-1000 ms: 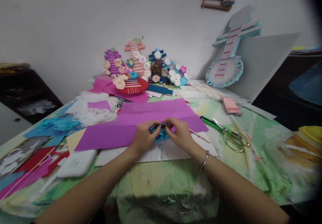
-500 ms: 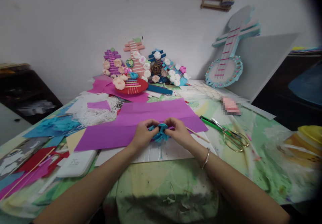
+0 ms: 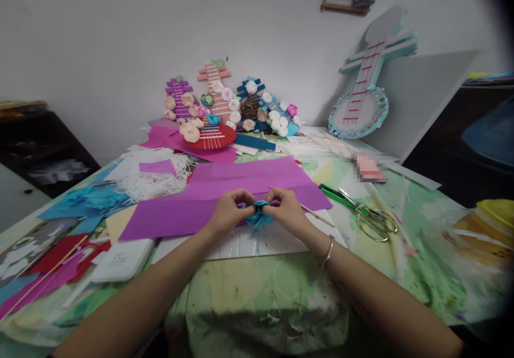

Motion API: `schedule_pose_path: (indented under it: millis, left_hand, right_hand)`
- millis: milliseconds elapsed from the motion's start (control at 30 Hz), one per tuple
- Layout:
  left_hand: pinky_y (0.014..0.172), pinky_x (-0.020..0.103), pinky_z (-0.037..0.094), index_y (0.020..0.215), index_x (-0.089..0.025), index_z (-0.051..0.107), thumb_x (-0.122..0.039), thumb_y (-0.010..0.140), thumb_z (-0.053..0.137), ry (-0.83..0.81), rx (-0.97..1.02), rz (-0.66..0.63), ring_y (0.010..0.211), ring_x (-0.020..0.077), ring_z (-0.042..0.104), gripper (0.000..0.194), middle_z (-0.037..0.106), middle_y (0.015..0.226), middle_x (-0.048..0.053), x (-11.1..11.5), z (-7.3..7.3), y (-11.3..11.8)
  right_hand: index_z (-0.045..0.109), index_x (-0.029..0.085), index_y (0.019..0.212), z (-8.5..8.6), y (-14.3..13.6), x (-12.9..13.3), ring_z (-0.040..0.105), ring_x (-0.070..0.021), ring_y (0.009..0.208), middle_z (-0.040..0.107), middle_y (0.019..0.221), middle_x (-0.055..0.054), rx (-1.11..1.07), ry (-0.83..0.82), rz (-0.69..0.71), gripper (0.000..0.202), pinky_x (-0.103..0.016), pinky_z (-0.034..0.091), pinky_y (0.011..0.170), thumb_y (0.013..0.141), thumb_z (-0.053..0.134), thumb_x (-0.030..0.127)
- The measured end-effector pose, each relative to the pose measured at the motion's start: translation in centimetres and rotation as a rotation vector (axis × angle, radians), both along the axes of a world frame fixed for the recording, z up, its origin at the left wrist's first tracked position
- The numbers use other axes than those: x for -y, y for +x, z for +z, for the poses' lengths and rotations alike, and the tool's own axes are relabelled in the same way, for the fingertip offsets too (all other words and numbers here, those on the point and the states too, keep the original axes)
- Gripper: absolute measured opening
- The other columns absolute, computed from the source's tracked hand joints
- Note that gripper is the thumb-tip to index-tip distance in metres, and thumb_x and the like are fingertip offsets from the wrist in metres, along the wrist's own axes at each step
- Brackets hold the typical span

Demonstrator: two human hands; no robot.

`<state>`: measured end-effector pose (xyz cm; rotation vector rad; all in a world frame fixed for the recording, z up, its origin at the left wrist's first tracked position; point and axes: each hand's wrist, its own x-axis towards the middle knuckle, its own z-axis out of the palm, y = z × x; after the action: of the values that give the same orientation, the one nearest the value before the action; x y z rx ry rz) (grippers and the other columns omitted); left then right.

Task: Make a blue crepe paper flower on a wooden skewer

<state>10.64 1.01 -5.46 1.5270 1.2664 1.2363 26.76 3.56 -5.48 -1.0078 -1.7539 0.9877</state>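
Observation:
A crinkled blue paper flower (image 3: 259,217) is pinched between my two hands at the middle of the table. My left hand (image 3: 232,209) grips its left edge between thumb and fingers. On the opposite edge, my right hand (image 3: 286,208) pinches it the same way, a bracelet round that wrist. Both hands hover over a large sheet of purple paper (image 3: 168,219), which lies on a white board (image 3: 236,246). A thin wooden stick (image 3: 319,217) lies by my right hand, its far end hidden behind the fingers.
Gold-handled scissors (image 3: 376,224) and a green cutter (image 3: 337,194) lie to the right. Shredded white paper (image 3: 150,184), blue crepe pieces (image 3: 94,197) and a white power bank (image 3: 120,261) sit left. Decorated model instruments (image 3: 219,101) stand at the back; a yellow-lidded jar (image 3: 496,224) is far right.
My fingers have shifted slightly on the blue paper flower. Its top now looks flatter and its loose ends hang lower. The things on the table have stayed put.

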Motion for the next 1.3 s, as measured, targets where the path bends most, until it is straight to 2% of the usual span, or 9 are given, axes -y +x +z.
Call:
schedule_pose_path:
  millis: [200, 333, 467, 533, 667, 833, 1000, 1167, 1300]
  left_hand:
    - [0.058, 0.023, 0.044, 0.064, -0.015, 0.058, -0.016, 0.060, 0.060, 0.088, -0.052, 0.089, 0.062, 0.0126, 0.055, 0.004, 0.060, 0.064, 0.000, 0.7, 0.2, 0.9]
    - [0.054, 0.021, 0.038, 0.060, -0.016, 0.052, -0.012, 0.059, 0.056, 0.145, -0.092, 0.177, 0.059, 0.0107, 0.050, 0.005, 0.052, 0.059, -0.003, 0.8, 0.1, 1.2]
    - [0.057, 0.021, 0.039, 0.063, -0.016, 0.052, -0.014, 0.060, 0.056, 0.140, -0.040, 0.143, 0.061, 0.0107, 0.049, 0.006, 0.052, 0.062, -0.003, 0.5, -0.2, 0.9]
    - [0.059, 0.022, 0.040, 0.066, -0.016, 0.053, -0.015, 0.061, 0.058, 0.130, -0.019, 0.134, 0.064, 0.0114, 0.051, 0.007, 0.053, 0.065, -0.002, 0.4, -0.3, 0.7]
    - [0.061, 0.022, 0.042, 0.071, -0.016, 0.055, -0.014, 0.062, 0.059, 0.137, -0.054, 0.115, 0.070, 0.0130, 0.055, 0.009, 0.056, 0.070, -0.001, 0.5, -0.4, 0.7]
    - [0.062, 0.024, 0.044, 0.074, -0.017, 0.056, -0.016, 0.065, 0.058, 0.146, -0.086, 0.081, 0.072, 0.0143, 0.057, 0.009, 0.059, 0.073, 0.000, 0.8, -0.3, 1.0]
    - [0.062, 0.024, 0.044, 0.078, -0.016, 0.054, -0.014, 0.065, 0.058, 0.133, -0.118, 0.082, 0.072, 0.0148, 0.058, 0.014, 0.059, 0.074, 0.001, 0.8, -0.1, 1.2]
    - [0.070, 0.027, 0.045, 0.092, -0.017, 0.049, -0.014, 0.066, 0.058, 0.150, -0.073, 0.072, 0.078, 0.0150, 0.058, 0.027, 0.058, 0.079, 0.001, 0.7, -0.5, 1.2]
    - [0.079, 0.028, 0.044, 0.102, -0.018, 0.046, -0.016, 0.062, 0.066, 0.131, 0.037, 0.062, 0.091, 0.0163, 0.055, 0.045, 0.055, 0.098, 0.005, 0.4, -0.8, 1.2]
  right_hand:
    - [0.046, 0.018, 0.059, -0.1, -0.3, 0.5, 0.046, -0.0107, 0.057, 0.052, 0.059, 0.003, 0.085, 0.176, -0.119, 0.011, -0.022, 0.033, 0.053, 0.062, 0.057, 0.016]
    - [0.038, 0.018, 0.055, 0.0, -0.2, 0.8, 0.038, -0.0092, 0.052, 0.041, 0.053, 0.005, 0.202, 0.357, -0.204, 0.019, -0.023, 0.026, 0.051, 0.064, 0.052, 0.011]
    - [0.039, 0.019, 0.058, 0.3, 0.1, 0.7, 0.041, -0.0101, 0.056, 0.044, 0.057, 0.004, 0.234, 0.448, -0.129, 0.017, -0.023, 0.030, 0.054, 0.065, 0.050, 0.009]
    - [0.047, 0.019, 0.072, 0.3, 0.1, 0.7, 0.049, -0.0125, 0.066, 0.054, 0.070, 0.001, 0.182, 0.427, -0.083, 0.012, -0.024, 0.037, 0.061, 0.066, 0.053, 0.010]
    - [0.047, 0.019, 0.106, 0.2, 0.0, 0.9, 0.057, -0.0158, 0.083, 0.061, 0.092, -0.005, 0.141, 0.394, -0.017, 0.037, -0.028, 0.043, 0.073, 0.070, 0.054, 0.011]
    - [0.056, 0.019, 0.091, 0.0, 0.1, 1.0, 0.054, -0.0184, 0.083, 0.060, 0.086, -0.006, 0.351, 0.600, -0.045, 0.021, -0.030, 0.042, 0.074, 0.075, 0.048, 0.007]
    - [0.058, 0.017, 0.093, 0.0, 0.0, 1.3, 0.049, -0.0204, 0.085, 0.056, 0.085, -0.009, 0.510, 0.767, -0.053, 0.021, -0.031, 0.040, 0.074, 0.083, 0.041, 0.010]
    - [0.055, 0.016, 0.084, 0.1, -0.1, 1.4, 0.048, -0.0186, 0.079, 0.052, 0.084, -0.007, 0.475, 0.690, -0.071, 0.019, -0.028, 0.039, 0.070, 0.075, 0.043, 0.005]
    - [0.049, 0.018, 0.078, 0.3, 0.2, 1.1, 0.047, -0.0160, 0.073, 0.050, 0.079, -0.004, 0.324, 0.588, -0.089, 0.020, -0.026, 0.037, 0.063, 0.068, 0.043, 0.002]
